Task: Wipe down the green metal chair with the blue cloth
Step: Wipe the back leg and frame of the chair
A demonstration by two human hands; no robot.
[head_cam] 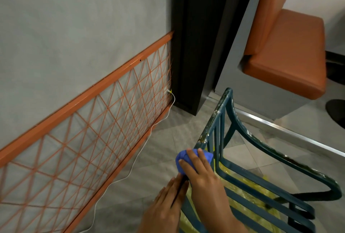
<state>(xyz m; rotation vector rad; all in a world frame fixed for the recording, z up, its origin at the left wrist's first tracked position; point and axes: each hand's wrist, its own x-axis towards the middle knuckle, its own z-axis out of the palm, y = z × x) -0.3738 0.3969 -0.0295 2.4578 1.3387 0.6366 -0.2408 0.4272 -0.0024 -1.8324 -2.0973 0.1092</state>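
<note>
The green metal chair (248, 182) stands at the lower right, its slatted seat over yellowish plastic. Its top rail is chipped and stained. My right hand (203, 176) presses a bunched blue cloth (183, 160) against the near end of the backrest's top rail, fingers spread over the cloth. My left hand (166, 203) rests just below and left of it, fingers closed around the chair's back frame edge. The part of the frame under both hands is hidden.
A grey wall with an orange wire lattice panel (89, 139) runs along the left. A white cable (138, 160) trails down it onto the tiled floor. A dark pillar (194, 46) and an orange padded bench (287, 46) stand behind the chair.
</note>
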